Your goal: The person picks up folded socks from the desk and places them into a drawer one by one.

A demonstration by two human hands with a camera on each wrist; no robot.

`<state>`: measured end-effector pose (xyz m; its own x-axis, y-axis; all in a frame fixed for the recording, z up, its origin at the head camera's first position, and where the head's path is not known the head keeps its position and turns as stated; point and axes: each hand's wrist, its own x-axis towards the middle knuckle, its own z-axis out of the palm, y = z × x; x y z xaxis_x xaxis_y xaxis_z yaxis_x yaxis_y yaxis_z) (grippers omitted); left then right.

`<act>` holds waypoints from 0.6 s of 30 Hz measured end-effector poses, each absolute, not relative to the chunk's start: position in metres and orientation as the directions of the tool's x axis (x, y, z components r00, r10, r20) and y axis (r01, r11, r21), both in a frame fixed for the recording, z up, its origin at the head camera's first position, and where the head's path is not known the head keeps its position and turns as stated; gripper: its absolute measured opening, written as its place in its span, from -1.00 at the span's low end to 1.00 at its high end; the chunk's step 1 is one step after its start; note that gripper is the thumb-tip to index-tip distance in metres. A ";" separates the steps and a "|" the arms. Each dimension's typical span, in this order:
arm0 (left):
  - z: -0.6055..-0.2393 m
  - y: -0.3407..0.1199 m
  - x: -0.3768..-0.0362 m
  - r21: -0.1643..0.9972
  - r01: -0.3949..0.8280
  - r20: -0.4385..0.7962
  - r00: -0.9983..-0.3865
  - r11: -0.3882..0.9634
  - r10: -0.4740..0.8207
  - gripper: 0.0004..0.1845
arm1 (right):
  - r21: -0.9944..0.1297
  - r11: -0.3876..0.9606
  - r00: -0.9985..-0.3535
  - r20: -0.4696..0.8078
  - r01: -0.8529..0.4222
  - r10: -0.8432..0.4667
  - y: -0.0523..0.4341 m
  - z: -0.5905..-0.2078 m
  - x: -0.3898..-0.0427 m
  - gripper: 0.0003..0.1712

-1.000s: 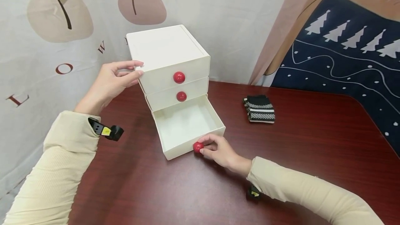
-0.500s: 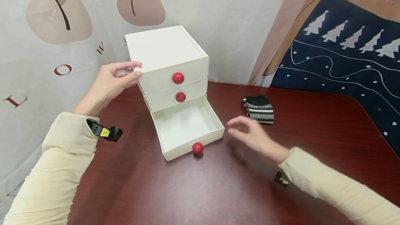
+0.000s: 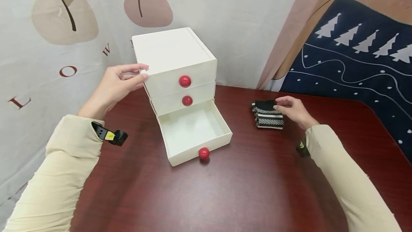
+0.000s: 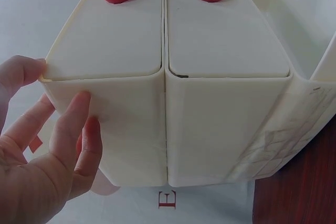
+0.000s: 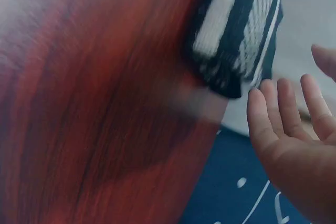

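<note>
A white drawer unit (image 3: 173, 51) with three red-knobbed drawers stands on the table. Its bottom drawer (image 3: 196, 128) is pulled out, showing a bare white inside; the upper two are closed. My left hand (image 3: 114, 85) touches the unit's front left top corner, and in the left wrist view its fingertips (image 4: 81, 100) rest against the side wall. To the right of the unit lies a folded black-and-white striped knit cloth (image 3: 268, 114). My right hand (image 3: 294, 110) is at the cloth's right edge, thumb and forefinger tips overlapping it in the head view; in the right wrist view its fingers are extended.
The dark red wooden table (image 3: 244, 185) runs under everything. Behind it hangs a pale printed curtain (image 3: 238, 28), with a navy cloth (image 3: 351, 63) bearing white trees at the right. The open drawer's red knob (image 3: 204, 153) sticks out towards the front.
My right hand has let go of the bottom drawer's knob and moved right and back to the folded cloth. The left hand stays at the unit's corner; the drawer stays open.
</note>
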<state>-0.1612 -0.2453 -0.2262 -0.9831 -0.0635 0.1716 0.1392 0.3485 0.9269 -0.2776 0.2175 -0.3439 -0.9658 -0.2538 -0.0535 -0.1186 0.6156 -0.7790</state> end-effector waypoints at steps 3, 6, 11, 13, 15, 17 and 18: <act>-0.226 -0.246 -0.162 0.927 0.139 0.171 -0.983 0.348 -0.063 -0.69 | -0.797 0.601 -0.967 -0.107 -0.056 -0.233 0.221 -0.349 -0.286 -0.43; -0.227 -0.245 -0.163 0.929 0.143 0.174 -0.983 0.341 -0.061 -0.69 | -0.807 0.590 -0.964 -0.156 -0.001 -0.215 0.223 -0.355 -0.291 -0.37; -0.227 -0.246 -0.163 0.931 0.145 0.175 -0.983 0.335 -0.060 -0.69 | -0.801 0.596 -0.951 -0.222 0.053 -0.213 0.221 -0.363 -0.296 -0.28; -0.227 -0.246 -0.163 0.930 0.144 0.174 -0.983 0.337 -0.059 -0.69 | -0.791 0.609 -0.944 -0.244 0.061 -0.222 0.221 -0.365 -0.298 -0.25; -0.227 -0.246 -0.163 0.932 0.142 0.171 -0.983 0.335 -0.061 -0.69 | -0.777 0.627 -0.936 -0.261 0.060 -0.234 0.221 -0.366 -0.300 -0.23; -0.227 -0.246 -0.163 0.933 0.138 0.168 -0.984 0.333 -0.063 -0.68 | -0.765 0.641 -0.929 -0.273 0.053 -0.248 0.221 -0.366 -0.302 -0.21; -0.227 -0.245 -0.163 0.933 0.135 0.165 -0.984 0.334 -0.063 -0.68 | -0.764 0.643 -0.926 -0.278 0.052 -0.256 0.221 -0.367 -0.303 -0.20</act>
<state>-0.1628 -0.2455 -0.2269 -0.9842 -0.0629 0.1654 0.1354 0.3344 0.9326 -0.3031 0.2214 -0.3666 -0.9258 -0.2561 -0.2781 0.0515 0.6433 -0.7639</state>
